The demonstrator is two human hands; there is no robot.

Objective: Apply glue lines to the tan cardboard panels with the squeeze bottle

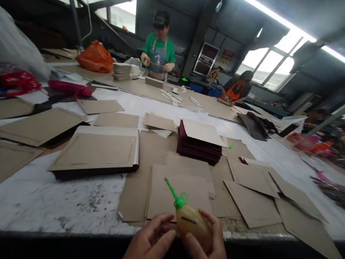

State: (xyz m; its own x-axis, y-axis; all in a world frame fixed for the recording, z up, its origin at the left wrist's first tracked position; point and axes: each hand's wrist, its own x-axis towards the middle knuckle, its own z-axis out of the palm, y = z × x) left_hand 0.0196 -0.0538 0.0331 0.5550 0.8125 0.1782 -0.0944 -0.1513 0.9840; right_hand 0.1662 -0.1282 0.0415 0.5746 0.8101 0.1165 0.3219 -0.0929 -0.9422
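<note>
At the bottom of the view my right hand (208, 249) is wrapped round a small yellowish squeeze bottle (192, 221) with a green pointed nozzle (174, 193) aimed up and to the left. My left hand (148, 247) comes in beside it, fingers curled, fingertips touching the bottle's left side near the nozzle's base. Both hands hover at the near table edge, just in front of a brown cardboard sheet (178, 193).
Many brown cardboard sheets (254, 203) lie spread on the white table (54, 200). A stack of boards (96, 152) sits left, a dark red stack (198, 147) in the middle. One person in a green shirt (158, 50) stands at the far end; another (237, 88) bends at the right.
</note>
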